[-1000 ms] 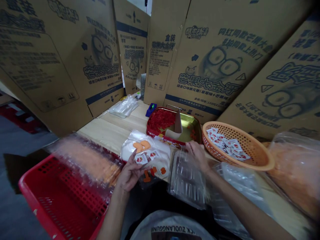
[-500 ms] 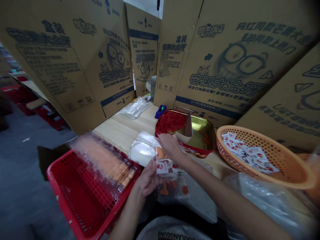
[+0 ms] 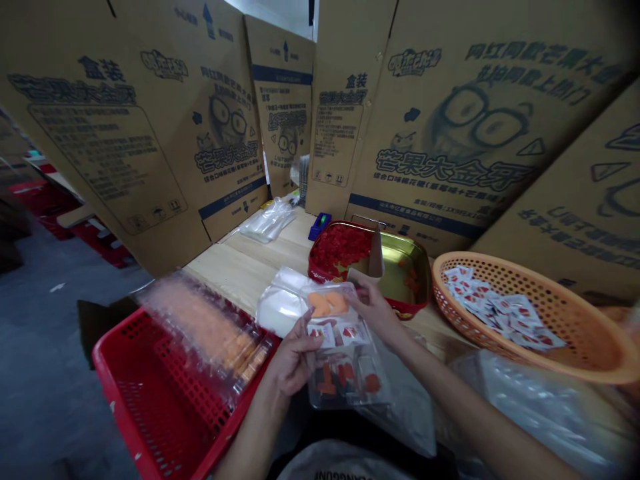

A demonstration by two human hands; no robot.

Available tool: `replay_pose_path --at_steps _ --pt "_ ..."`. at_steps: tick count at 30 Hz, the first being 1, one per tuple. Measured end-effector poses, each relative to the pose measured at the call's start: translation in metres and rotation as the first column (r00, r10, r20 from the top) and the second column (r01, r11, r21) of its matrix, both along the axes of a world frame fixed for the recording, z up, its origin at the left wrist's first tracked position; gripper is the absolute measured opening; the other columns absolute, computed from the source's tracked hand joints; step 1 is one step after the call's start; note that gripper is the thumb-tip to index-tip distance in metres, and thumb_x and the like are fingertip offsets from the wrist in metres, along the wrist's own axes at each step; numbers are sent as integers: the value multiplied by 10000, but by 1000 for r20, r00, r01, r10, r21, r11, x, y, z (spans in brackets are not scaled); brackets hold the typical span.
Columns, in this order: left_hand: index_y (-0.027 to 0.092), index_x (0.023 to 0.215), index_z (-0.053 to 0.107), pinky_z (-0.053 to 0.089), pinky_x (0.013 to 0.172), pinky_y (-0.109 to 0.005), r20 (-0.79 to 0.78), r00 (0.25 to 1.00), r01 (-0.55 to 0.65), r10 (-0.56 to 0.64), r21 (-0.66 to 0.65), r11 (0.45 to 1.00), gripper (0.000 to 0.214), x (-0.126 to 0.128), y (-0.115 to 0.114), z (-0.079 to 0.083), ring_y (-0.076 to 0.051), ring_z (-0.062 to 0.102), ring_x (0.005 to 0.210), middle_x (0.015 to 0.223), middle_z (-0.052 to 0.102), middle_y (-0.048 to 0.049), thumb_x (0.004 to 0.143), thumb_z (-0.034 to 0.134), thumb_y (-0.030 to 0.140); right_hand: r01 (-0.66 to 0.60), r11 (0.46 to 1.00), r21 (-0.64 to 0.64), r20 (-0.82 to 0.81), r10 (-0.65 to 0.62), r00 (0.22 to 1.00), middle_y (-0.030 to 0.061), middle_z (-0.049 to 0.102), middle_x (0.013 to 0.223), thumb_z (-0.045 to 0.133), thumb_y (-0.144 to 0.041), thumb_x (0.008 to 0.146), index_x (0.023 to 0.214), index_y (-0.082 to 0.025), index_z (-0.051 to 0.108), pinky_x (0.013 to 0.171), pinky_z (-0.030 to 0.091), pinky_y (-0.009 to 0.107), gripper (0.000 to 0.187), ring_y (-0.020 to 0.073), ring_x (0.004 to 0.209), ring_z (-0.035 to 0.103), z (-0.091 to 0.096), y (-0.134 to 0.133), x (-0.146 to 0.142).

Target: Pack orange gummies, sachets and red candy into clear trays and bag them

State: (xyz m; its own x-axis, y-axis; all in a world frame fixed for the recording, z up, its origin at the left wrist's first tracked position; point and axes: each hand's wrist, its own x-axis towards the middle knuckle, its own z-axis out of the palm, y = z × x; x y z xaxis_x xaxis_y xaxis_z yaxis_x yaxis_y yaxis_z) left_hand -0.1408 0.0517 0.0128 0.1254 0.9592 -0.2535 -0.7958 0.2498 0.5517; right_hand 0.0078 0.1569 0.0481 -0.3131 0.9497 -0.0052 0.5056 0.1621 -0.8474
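A clear plastic clamshell box (image 3: 345, 393) lies open in front of me, lid half away from me. Two orange pieces (image 3: 327, 305) and two small printed sachets (image 3: 351, 333) rest in its far half; red and orange pieces (image 3: 345, 373) sit in the near compartments. My left hand (image 3: 293, 357) grips its left edge, thumb on top near a sachet. At its upper right edge, my right hand (image 3: 377, 312) pinches the plastic, fingertips partly hidden. Beyond the box stands a red tin (image 3: 420, 308) with red pieces on one side and a cardboard divider (image 3: 376, 257).
A red basket (image 3: 165, 427) at left carries stacked clear packs of orange pieces (image 3: 210, 327). White plastic film (image 3: 283, 310) lies beside the box. An orange basket (image 3: 590, 327) of sachets stands at right, near plastic packaging (image 3: 530, 400). Tall cartons (image 3: 450, 180) wall the table's back.
My right hand has shifted right, from over the box's far left part to its upper right edge, uncovering the orange pieces. My left hand stays on the left edge.
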Motion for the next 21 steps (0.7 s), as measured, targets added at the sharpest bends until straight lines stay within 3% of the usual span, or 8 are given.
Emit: replay_pose_path --at_steps 1,3,5,9,11,12,13,21 --pt "291 1307 344 510 813 -403 -7 1000 14 -14 15 1000 728 1 2 3 -225 630 946 1149 604 -68 682 614 33 -43 966 -255 -186 -5 983 112 636 983 478 -350 856 1080 -138 533 759 460 359 313 213 867 594 0 -5 9" --pt "299 1316 342 511 807 -403 -25 999 48 -47 42 998 742 5 5 11 -223 629 942 1159 598 -66 680 620 35 -195 771 -606 -450 -130 883 101 671 887 514 -331 834 1025 -129 565 710 493 351 283 200 758 630 2 -14 22" --pt "306 1316 351 506 810 -409 -57 995 91 -87 59 994 752 12 8 18 -223 629 935 1159 595 -64 671 636 45 -273 652 -707 -553 -270 788 97 688 840 563 -265 801 993 -118 587 687 510 343 243 194 706 646 4 -20 32" --pt "270 1306 393 500 792 -441 -386 914 183 -122 125 975 520 16 23 27 -245 620 936 1171 581 -104 810 545 310 -272 596 -756 -582 -421 696 95 706 834 575 -188 788 975 -108 616 716 528 332 208 186 702 666 14 -22 51" --pt "217 1268 453 482 819 -444 -766 642 236 -9 187 954 447 8 42 23 -256 600 976 1160 584 -136 882 355 421 -258 566 -783 -560 -461 689 95 709 796 553 -203 811 952 -102 632 721 533 324 190 184 691 671 20 -20 63" --pt "205 1239 485 464 855 -434 -925 368 271 99 208 940 442 2 54 18 -252 583 1011 1150 591 -137 896 302 414 -248 559 -791 -551 -476 685 95 710 772 542 -208 822 945 -101 638 718 536 320 190 185 682 673 22 -19 69" --pt "190 1173 547 410 925 -453 -965 217 282 145 204 937 401 -5 67 12 -272 545 1073 1149 591 -145 877 368 394 -237 559 -795 -547 -491 679 95 711 757 531 -211 831 952 -100 640 718 538 320 196 186 677 675 24 -18 75" --pt "215 992 640 108 1067 -547 -938 -267 429 220 89 899 273 -39 119 -42 -282 288 1316 1257 551 -98 735 591 138 -180 564 -806 -541 -579 610 111 715 804 569 -191 806 1122 -94 580 836 514 394 331 234 758 683 26 -18 112"
